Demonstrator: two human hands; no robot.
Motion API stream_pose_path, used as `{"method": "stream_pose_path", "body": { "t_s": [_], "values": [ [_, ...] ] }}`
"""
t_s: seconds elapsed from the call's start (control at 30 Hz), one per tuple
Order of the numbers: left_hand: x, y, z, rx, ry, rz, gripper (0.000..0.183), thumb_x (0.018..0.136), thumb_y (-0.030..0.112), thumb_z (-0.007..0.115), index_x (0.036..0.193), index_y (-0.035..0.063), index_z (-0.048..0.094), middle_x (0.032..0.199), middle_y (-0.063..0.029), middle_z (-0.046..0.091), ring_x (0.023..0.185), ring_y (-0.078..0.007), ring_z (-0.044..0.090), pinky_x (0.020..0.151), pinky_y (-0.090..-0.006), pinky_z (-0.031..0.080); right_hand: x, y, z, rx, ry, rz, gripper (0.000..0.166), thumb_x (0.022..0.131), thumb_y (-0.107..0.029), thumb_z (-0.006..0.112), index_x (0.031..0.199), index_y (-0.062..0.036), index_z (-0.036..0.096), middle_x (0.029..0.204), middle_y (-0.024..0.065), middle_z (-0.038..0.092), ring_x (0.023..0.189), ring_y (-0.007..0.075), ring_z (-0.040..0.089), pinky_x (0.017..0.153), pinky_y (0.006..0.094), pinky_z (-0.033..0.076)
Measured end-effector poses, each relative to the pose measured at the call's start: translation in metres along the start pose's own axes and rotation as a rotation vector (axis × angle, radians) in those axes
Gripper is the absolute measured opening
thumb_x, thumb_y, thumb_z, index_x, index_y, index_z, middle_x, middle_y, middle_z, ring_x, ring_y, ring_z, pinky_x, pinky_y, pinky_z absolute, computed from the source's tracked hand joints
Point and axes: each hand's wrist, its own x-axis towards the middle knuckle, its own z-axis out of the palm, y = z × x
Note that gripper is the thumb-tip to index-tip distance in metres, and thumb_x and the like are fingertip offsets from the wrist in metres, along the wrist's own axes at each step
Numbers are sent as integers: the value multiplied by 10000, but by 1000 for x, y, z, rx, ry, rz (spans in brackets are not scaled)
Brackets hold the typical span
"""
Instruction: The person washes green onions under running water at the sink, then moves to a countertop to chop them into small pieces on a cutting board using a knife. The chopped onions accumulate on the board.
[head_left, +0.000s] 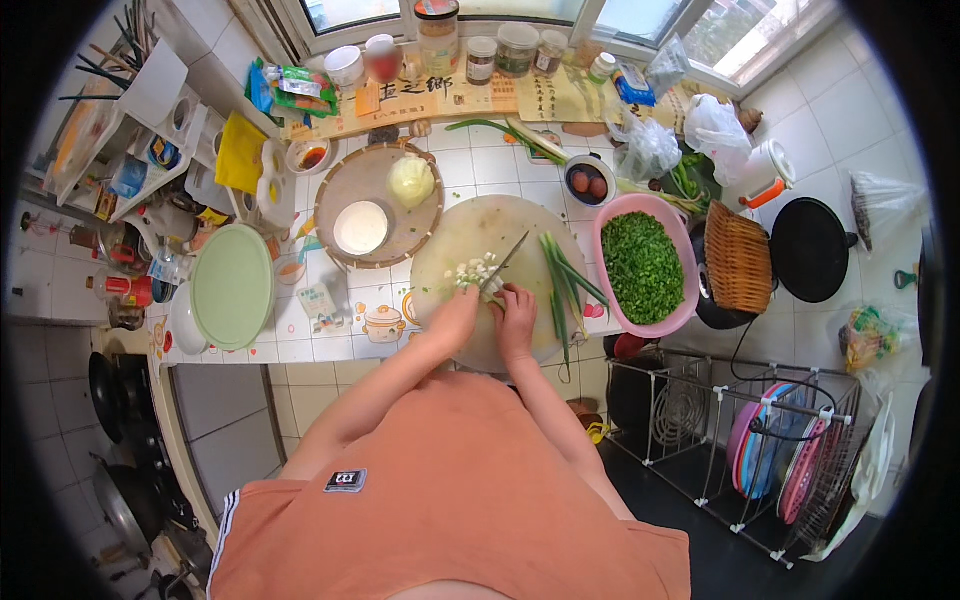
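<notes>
A round cutting board (442, 232) lies before me at the table's front edge. My left hand (456, 319) is closed around the handle end of a knife (514, 252), its blade slanting up and right across the board. My right hand (516, 316) presses on pale scallion stalks (493, 297) beside the blade; its fingers partly hide them. Chopped white scallion pieces (474, 268) lie just beyond the left hand. Whole green scallions (559, 281) rest on the board's right side, some leaves hanging over its front edge.
Right of the board stands a pink basin (606, 281) of chopped greens, with a small pot (613, 187) of reddish-brown round items behind. A woven tray (327, 180) at left holds a cabbage (411, 181) and a white bowl (360, 228). Farther left is a green oval lid (232, 286). Jars line the windowsill.
</notes>
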Motion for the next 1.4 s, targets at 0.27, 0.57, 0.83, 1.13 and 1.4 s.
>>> {"method": "stream_pose_path", "body": {
  "t_s": [0.27, 0.57, 0.83, 1.13, 1.4],
  "values": [
    [7, -18, 8, -223, 200, 39, 154, 954, 105, 531, 1051, 1, 471, 931, -290, 610, 884, -510, 592, 750, -573, 462, 0, -2, -3, 30, 27, 5, 235, 810, -73, 735, 1018, -71, 624, 1135, 101, 601, 1078, 322, 540, 942, 438, 424],
    [-24, -3, -20, -51, 16, 63, 133, 941, 76, 510, 1037, -8, 471, 927, -286, 623, 853, -506, 608, 736, -588, 472, 2, 2, 2, 34, 62, 7, 241, 787, -49, 742, 1001, -62, 630, 1109, 102, 606, 1049, 327, 545, 924, 433, 438],
    [7, -1, 19, -55, 105, 5, 135, 945, 84, 516, 1031, -14, 478, 961, -294, 622, 852, -502, 613, 733, -575, 475, 4, 6, 5, -4, 32, -2, 266, 779, -62, 752, 1010, -78, 622, 1106, 96, 604, 1055, 328, 544, 917, 437, 441],
    [-17, -7, -8, -187, 158, 82, 139, 950, 91, 535, 1022, -11, 474, 949, -288, 620, 858, -506, 595, 743, -570, 462, -3, -4, -12, -32, 23, 18, 287, 785, -53, 742, 1043, -93, 623, 1163, 103, 586, 1122, 334, 518, 967, 438, 414],
    [-29, 8, -20, -50, -16, 11, 135, 942, 76, 504, 1031, -21, 476, 936, -285, 621, 876, -496, 615, 748, -575, 480, -6, 7, -11, 31, 11, 23, 279, 780, -20, 719, 1034, -76, 619, 1129, 114, 598, 1105, 339, 524, 966, 443, 423]
  ]
}}
